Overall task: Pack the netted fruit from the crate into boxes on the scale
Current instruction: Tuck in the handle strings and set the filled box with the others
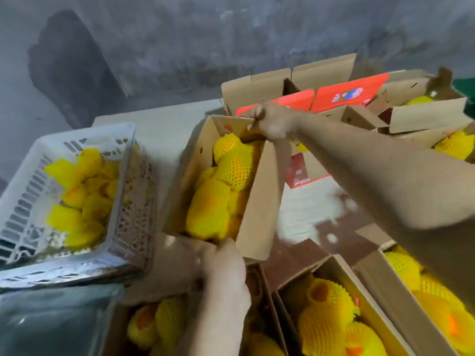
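Cardboard box [259,201] of netted fruit [218,191]: both hands grip end flaps, left [226,268] near, right [272,122] far; print unreadable.

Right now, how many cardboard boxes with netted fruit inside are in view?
6: one centre, held by both hands; three along the bottom, at left, middle and right; two at upper right. Others may be hidden.

The netted fruit [226,191] was bright yellow under a diamond-mesh foam sleeve (orange showed through the holes). Its box [259,201] was plain brown cardboard. The crate [33,191] was white, slotted plastic. Folded cartons [349,95] behind were red, printed.
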Demonstrator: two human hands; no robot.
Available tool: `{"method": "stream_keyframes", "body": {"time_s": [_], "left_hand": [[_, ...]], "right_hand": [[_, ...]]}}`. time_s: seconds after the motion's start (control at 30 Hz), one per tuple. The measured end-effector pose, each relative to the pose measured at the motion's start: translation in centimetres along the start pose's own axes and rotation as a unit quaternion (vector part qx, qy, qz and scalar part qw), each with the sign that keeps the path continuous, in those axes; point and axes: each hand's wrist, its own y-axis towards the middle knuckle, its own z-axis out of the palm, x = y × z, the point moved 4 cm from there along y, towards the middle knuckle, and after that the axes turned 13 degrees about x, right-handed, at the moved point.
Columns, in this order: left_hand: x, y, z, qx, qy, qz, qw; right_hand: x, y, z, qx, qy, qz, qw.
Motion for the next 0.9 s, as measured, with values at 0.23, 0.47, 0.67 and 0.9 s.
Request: {"method": "stream_keyframes", "body": {"time_s": [0.23, 0.47, 0.67, 0.9], "left_hand": [[-1.8, 1.8, 1.3, 0.270, 0.106, 0.004, 0.957], [1.5, 8.8, -3.0, 0.083, 0.461, 0.031, 0.883], [1.1, 11.1, -3.9, 0.025, 0.570, 0.003, 0.822], [3.1, 9.5, -5.8, -0.013, 0.564, -0.082, 0.822]], "right_hand": [[-10.3, 4.5, 7.1, 0.023, -0.195, 0.174, 0.965], [-11.5, 1.1, 11.9, -0.082, -0.121, 0.148, 0.978], [-11.9, -7.0, 18.2, -0.084, 0.235, 0.202, 0.947], [-12.0, -5.7, 19.1, -0.044, 0.168, 0.187, 0.967]]}}
